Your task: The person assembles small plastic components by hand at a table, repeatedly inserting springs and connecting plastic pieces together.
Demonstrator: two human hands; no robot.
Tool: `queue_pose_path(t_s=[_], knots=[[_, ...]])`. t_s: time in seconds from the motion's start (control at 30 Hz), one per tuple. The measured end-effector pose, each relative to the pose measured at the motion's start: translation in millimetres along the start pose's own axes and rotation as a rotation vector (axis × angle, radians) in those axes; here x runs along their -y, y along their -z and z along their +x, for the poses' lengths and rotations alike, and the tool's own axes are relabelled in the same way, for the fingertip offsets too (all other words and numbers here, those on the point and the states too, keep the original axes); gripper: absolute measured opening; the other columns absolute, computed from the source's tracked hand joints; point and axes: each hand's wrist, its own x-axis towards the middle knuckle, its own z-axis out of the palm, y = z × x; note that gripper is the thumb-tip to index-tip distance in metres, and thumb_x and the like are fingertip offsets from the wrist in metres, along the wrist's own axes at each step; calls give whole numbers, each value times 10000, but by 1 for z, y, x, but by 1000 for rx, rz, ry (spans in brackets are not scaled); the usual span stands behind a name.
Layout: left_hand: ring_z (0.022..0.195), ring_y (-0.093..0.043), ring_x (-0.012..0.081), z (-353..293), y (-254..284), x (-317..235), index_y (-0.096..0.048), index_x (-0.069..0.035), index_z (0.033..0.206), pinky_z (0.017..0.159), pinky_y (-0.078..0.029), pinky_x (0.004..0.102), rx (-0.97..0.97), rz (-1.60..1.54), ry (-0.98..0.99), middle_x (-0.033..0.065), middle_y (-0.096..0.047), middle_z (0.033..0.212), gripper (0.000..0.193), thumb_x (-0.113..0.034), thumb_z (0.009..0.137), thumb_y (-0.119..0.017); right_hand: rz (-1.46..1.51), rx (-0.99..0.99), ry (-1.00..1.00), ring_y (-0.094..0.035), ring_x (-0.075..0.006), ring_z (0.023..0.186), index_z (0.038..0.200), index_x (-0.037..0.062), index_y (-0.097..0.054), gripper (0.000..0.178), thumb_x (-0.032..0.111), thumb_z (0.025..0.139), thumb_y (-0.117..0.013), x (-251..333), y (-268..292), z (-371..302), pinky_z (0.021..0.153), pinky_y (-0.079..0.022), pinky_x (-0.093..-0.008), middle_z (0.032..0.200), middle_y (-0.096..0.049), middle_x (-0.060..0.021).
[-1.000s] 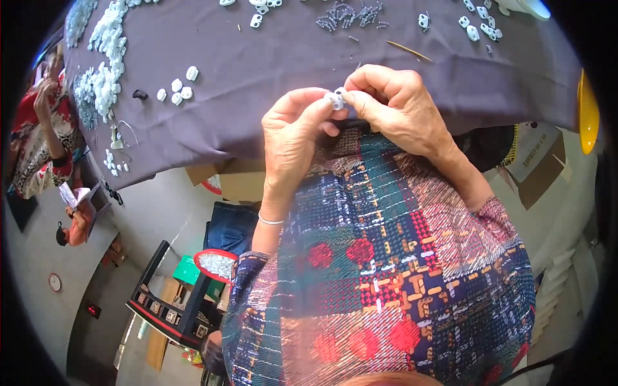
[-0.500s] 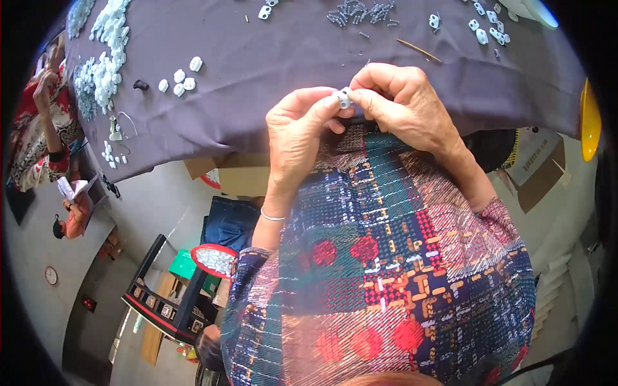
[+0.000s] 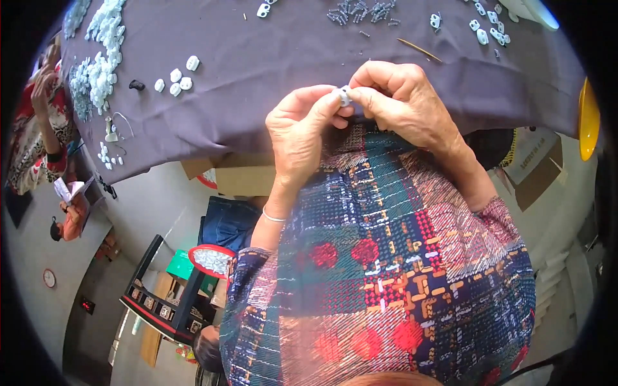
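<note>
Just above my lap, at the table's near edge, a small white two-holed cord lock [image 3: 345,98] is pinched between both hands. My left hand [image 3: 297,128] grips it from the left with thumb and fingers. From the right, the thumb and forefinger of my right hand [image 3: 409,106] press on it, partly covering it. Whether a spring sits inside cannot be made out. On the cloth beyond lie small dark coil springs [image 3: 360,11], a thin pointed brown stick [image 3: 418,49] and several more white cord locks [image 3: 481,36].
Dark cloth covers the table [image 3: 225,64]. White plastic parts [image 3: 100,77] are heaped at its left, near a black piece [image 3: 136,85] and loose white pieces [image 3: 176,76]. A yellow rounded object [image 3: 588,119] stands at the right edge. Another person [image 3: 42,122] sits at the far left.
Both hands keep their pinch on the cord lock, which is turned slightly, with its holes showing less clearly. The view has shifted a little.
</note>
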Motion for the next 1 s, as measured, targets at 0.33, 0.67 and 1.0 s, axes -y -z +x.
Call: queue_pose_path(t_s=[0.33, 0.67, 1.0], knots=[[678, -623, 129, -2, -3, 4, -605, 32, 924, 611, -524, 229, -67, -18, -22, 98, -643, 820, 124, -36, 822, -622, 152, 56, -115, -460, -21, 464, 854, 10, -612, 123, 125, 855, -569, 4, 0, 1, 401, -357, -157, 598, -516, 17], [666, -622, 124, -1, -6, 4, -603, 29, 928, 608, -524, 223, -91, 69, -32, 92, -642, 815, 123, -36, 825, -619, 155, 103, -107, -468, -21, 450, 845, 5, -620, 131, 126, 856, -570, 1, 2, 7, 396, -369, -156, 584, -527, 14], [700, -629, 163, 1, -4, 1, -580, 29, 959, 597, -535, 256, -80, -30, -28, 111, -632, 841, 130, -29, 842, -586, 110, 47, -27, -472, -28, 470, 856, -11, -610, 123, 109, 852, -580, -2, -5, 8, 410, -369, -172, 590, -532, 11]])
